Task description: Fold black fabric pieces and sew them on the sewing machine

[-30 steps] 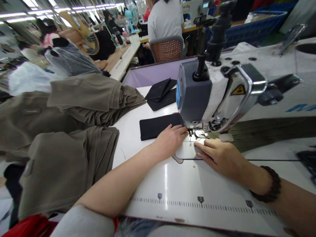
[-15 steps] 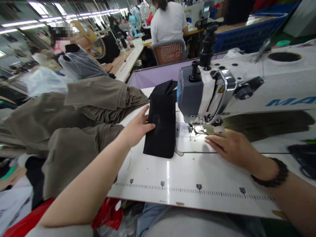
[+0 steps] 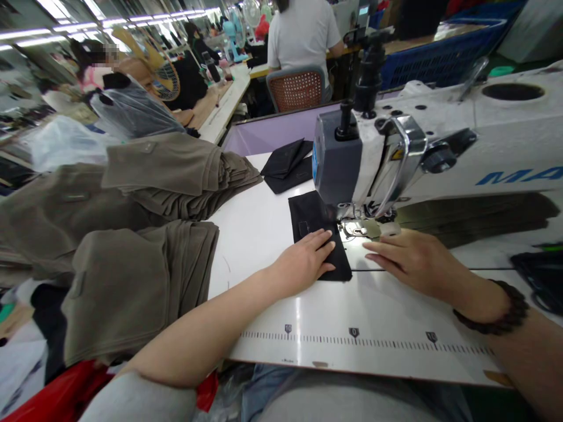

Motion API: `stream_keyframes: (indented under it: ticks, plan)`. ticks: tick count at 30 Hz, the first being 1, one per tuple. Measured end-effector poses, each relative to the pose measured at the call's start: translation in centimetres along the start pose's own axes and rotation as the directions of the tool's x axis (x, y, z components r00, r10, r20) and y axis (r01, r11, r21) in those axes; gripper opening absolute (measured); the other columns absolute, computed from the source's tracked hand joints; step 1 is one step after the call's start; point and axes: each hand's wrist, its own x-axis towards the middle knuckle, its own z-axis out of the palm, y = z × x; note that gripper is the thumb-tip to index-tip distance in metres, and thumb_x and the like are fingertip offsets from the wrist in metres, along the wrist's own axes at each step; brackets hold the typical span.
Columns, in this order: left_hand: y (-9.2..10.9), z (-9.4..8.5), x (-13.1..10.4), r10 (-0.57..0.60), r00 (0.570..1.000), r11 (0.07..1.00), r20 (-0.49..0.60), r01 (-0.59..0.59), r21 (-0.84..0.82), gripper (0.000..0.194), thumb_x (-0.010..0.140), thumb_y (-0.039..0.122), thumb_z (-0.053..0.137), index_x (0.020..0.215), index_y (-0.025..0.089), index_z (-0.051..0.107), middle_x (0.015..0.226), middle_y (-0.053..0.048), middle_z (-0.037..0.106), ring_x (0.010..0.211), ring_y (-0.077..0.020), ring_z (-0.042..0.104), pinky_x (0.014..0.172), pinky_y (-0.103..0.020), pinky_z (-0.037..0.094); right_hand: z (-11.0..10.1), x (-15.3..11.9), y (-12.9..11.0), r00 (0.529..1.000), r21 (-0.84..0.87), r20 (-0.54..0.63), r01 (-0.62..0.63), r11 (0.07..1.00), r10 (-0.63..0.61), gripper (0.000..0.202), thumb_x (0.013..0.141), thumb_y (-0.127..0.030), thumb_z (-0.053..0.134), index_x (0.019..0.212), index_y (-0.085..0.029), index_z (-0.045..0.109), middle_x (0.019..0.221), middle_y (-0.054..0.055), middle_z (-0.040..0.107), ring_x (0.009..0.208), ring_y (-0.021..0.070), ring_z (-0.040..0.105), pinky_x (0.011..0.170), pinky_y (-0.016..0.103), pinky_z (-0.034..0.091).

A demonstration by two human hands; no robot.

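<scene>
My left hand [image 3: 308,261] lies with fingers stretched out on a black fabric piece [image 3: 303,208], flat beside the presser foot [image 3: 353,228] of a sewing machine [image 3: 336,152]. The piece's right edge reaches the foot, and a small rectangular mark shows on it. On the other side of the foot is my right hand [image 3: 413,261], its thumb and forefinger extended towards the lit needle plate. Its farther fingers are partly hidden by a small pale piece [image 3: 390,230] beside the foot; whether they grip it is unclear.
Behind the machine head lie folded black fabric pieces [image 3: 285,164]. Stacks of olive-brown fabric pieces [image 3: 127,287] fill the left side. A ruler scale runs along the front of the white table [image 3: 259,316]. Farther off, a person sits on a chair [image 3: 295,91] near a blue crate [image 3: 431,61].
My left hand has drawn a black piece off the others, rightward and nearer, up to the presser foot, and now lies flat on it. My right hand has barely moved.
</scene>
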Motion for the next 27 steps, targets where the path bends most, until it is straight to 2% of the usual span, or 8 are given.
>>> stream_keyframes:
  ticks: [3,6,9,27]
  plan:
    - [-0.4,0.1,1.0,-0.008,1.000,1.000,-0.001,0.008,0.020,0.044,0.087,0.034,0.047,0.118,0.003,0.049,0.128,-0.019,0.045,0.123,-0.0250,0.039,0.102,-0.036,0.035,-0.3,-0.2,0.8,0.997,-0.050,-0.045,-0.063,0.997,0.060,0.028,0.087,-0.033,0.043,0.091,-0.016,0.065,0.063,0.003,0.056,0.058,0.0140,0.049,0.055,0.027,0.034]
    - [-0.7,0.1,1.3,-0.006,1.000,1.000,0.006,0.006,0.004,0.043,0.087,0.034,0.046,0.119,0.005,0.047,0.130,-0.018,0.044,0.124,-0.0248,0.038,0.102,-0.037,0.035,0.5,-0.1,0.1,0.997,0.040,0.073,-0.024,0.999,0.021,0.030,0.088,-0.033,0.041,0.102,-0.017,0.062,0.065,0.002,0.057,0.058,0.0136,0.051,0.054,0.027,0.034]
    - [-0.8,0.2,1.4,0.000,1.000,1.000,0.010,0.000,-0.027,0.043,0.088,0.033,0.045,0.119,0.005,0.047,0.131,-0.017,0.043,0.125,-0.0244,0.036,0.102,-0.037,0.035,1.6,0.2,-1.0,0.986,0.095,0.163,0.005,0.995,-0.021,0.029,0.087,-0.030,0.041,0.103,-0.017,0.061,0.066,0.002,0.058,0.060,0.0133,0.052,0.055,0.026,0.035]
    - [-1.9,0.4,1.9,0.004,1.000,0.991,-0.011,-0.005,-0.133,0.041,0.087,0.033,0.047,0.118,0.007,0.047,0.131,-0.016,0.043,0.126,-0.0224,0.035,0.103,-0.035,0.035,2.5,0.4,-1.4,0.990,0.041,0.141,-0.030,0.999,0.024,0.031,0.087,-0.031,0.040,0.103,-0.015,0.061,0.068,0.003,0.059,0.060,0.0138,0.053,0.056,0.027,0.037]
